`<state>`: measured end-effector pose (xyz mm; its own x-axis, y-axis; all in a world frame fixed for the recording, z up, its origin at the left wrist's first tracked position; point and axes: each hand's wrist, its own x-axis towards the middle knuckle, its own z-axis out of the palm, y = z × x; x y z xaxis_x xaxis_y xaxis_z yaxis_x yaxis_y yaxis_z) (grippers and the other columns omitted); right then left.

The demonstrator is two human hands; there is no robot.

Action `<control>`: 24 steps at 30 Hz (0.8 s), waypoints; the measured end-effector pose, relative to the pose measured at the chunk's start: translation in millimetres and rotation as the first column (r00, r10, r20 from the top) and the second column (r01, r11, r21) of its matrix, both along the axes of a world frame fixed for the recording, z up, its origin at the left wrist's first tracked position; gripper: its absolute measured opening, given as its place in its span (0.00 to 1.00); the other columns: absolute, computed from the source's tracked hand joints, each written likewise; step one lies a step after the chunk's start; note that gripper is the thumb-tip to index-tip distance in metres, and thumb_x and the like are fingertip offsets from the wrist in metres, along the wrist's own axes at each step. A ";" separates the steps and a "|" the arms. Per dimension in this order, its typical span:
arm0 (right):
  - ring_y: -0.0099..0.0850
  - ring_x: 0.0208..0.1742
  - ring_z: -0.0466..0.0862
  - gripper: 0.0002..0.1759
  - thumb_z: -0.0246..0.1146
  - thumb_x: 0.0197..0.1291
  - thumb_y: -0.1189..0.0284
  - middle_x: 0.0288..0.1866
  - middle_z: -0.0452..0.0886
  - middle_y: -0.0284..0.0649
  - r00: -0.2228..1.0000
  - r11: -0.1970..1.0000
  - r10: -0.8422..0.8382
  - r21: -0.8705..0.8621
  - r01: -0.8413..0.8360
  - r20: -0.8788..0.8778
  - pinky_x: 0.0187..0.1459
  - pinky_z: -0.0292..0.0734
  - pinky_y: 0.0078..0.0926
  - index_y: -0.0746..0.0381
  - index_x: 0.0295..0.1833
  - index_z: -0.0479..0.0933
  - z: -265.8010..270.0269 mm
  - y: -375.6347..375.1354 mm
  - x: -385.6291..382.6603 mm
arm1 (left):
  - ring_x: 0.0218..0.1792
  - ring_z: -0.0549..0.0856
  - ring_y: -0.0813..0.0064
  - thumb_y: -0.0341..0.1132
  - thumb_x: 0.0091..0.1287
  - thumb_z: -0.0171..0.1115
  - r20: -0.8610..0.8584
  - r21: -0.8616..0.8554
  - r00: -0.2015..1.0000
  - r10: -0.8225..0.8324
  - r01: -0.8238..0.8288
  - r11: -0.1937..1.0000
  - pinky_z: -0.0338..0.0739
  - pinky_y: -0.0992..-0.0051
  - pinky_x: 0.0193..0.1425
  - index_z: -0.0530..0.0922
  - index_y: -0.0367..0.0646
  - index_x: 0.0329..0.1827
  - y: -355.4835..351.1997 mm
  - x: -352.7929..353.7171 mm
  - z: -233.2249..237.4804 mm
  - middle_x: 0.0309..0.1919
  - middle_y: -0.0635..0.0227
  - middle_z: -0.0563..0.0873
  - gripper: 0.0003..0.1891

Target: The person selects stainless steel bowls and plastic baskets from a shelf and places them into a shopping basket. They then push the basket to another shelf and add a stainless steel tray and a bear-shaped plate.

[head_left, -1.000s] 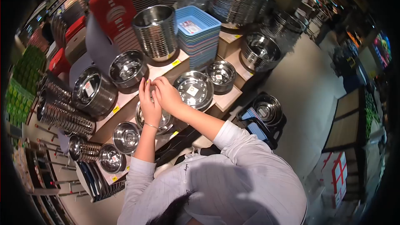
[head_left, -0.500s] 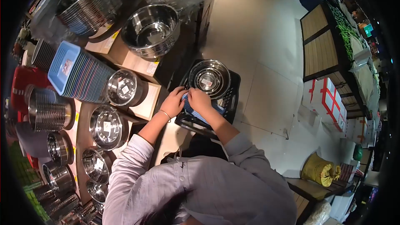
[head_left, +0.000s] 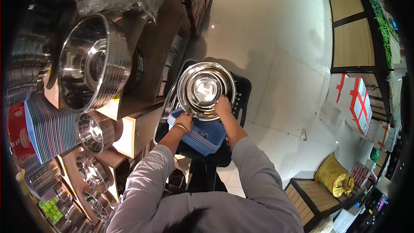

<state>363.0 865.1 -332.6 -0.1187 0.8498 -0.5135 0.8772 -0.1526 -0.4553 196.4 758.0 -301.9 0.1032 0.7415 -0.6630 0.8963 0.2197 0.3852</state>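
Wooden shop shelving fills the left side, bearing a striped stack of thin-rimmed blue trays and a deep, mirror-bright steel basin. Next comes the person's left hand, fingers curled where bowl rims meet blue plastic; I can't tell which they grip. Perforated blue baskets sit below the nested steel bowls, round and gleaming, all in a black latticed crate. The right hand pinches the bowls' rim. Beyond, smooth tiles run toward a crinkled yellow sack and boxy white cartons crossed with red tape
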 end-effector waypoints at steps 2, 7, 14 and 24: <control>0.47 0.43 0.79 0.14 0.55 0.53 0.75 0.41 0.75 0.57 0.999 0.998 -0.002 -0.065 0.005 0.049 0.41 0.77 0.38 0.72 0.43 0.68 -20.6 16.6 -8.8 | 0.58 0.68 0.57 0.35 0.56 0.55 -0.004 -0.013 1.000 0.023 -0.023 1.000 0.64 0.64 0.60 0.68 0.45 0.56 4.6 2.7 -10.8 0.58 0.59 0.68 0.22; 0.40 0.40 0.81 0.12 0.52 0.56 0.75 0.42 0.76 0.51 0.973 0.999 -0.016 0.038 0.008 0.229 0.38 0.79 0.33 0.70 0.44 0.67 -61.3 34.3 -21.0 | 0.58 0.68 0.60 0.35 0.58 0.52 0.039 -0.051 0.995 0.095 -0.093 0.994 0.63 0.64 0.61 0.68 0.48 0.56 13.4 -3.1 -25.3 0.58 0.62 0.68 0.21; 0.47 0.40 0.80 0.13 0.48 0.58 0.78 0.42 0.77 0.56 0.986 0.999 -0.015 -0.029 0.020 0.164 0.39 0.78 0.36 0.71 0.47 0.67 -55.6 57.5 -14.3 | 0.55 0.71 0.56 0.33 0.56 0.53 0.027 -0.011 0.986 0.164 -0.164 0.986 0.66 0.65 0.59 0.69 0.44 0.55 19.9 -10.0 -28.5 0.56 0.56 0.70 0.21; 0.50 0.37 0.79 0.17 0.55 0.52 0.75 0.34 0.78 0.55 0.978 0.986 -0.154 0.043 0.161 -0.141 0.39 0.74 0.38 0.63 0.50 0.69 -3.9 28.4 2.0 | 0.45 0.77 0.49 0.43 0.60 0.51 0.087 0.083 0.924 0.373 -0.380 0.921 0.70 0.60 0.51 0.55 0.37 0.63 30.4 -15.2 12.0 0.42 0.41 0.76 0.31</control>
<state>365.0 893.4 -336.5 -0.0468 0.8896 -0.4543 0.7730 -0.2558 -0.5805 181.2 788.5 -289.9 -0.1539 0.7940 -0.5881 0.7253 0.4949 0.4785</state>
